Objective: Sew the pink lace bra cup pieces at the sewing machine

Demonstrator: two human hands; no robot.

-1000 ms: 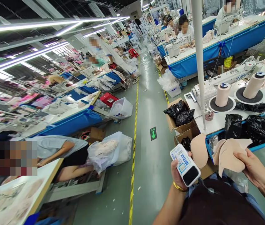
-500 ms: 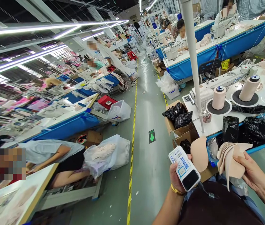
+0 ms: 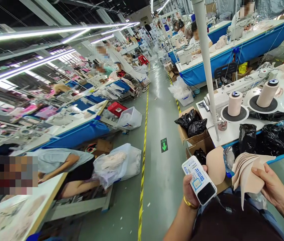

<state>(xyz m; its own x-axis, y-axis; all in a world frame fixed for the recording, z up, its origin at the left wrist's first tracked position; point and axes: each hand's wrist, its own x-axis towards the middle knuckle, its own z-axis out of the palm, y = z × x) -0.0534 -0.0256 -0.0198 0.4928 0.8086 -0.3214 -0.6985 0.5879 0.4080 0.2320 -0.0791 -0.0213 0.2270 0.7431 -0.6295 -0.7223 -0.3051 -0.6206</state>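
My left hand (image 3: 190, 190) is closed around a white power bank (image 3: 197, 177) with blue print and a dark panel; a cable runs from its lower end toward my dark top. Against the fingers of that hand is a single rounded beige fabric piece (image 3: 215, 164); whether they grip it too I cannot tell. My right hand (image 3: 270, 183) pinches a fanned stack of beige fabric pieces (image 3: 246, 171) between thumb and fingers, the lowest corner hanging down. Between the two hands a clear roll of tape (image 3: 229, 157) shows partly at the table edge.
At right stands a sewing table with two thread cones (image 3: 234, 103), black plastic bags (image 3: 280, 138) and a white pole (image 3: 204, 60). Cardboard boxes (image 3: 194, 136) sit beside the aisle (image 3: 154, 167). On the left, a seated person (image 3: 64, 164) works near plastic bins (image 3: 132, 160).
The view has shifted slightly, so the surroundings sit a little further right. The stack in my right hand is fanned and tilted a bit differently. Both hands keep their hold.
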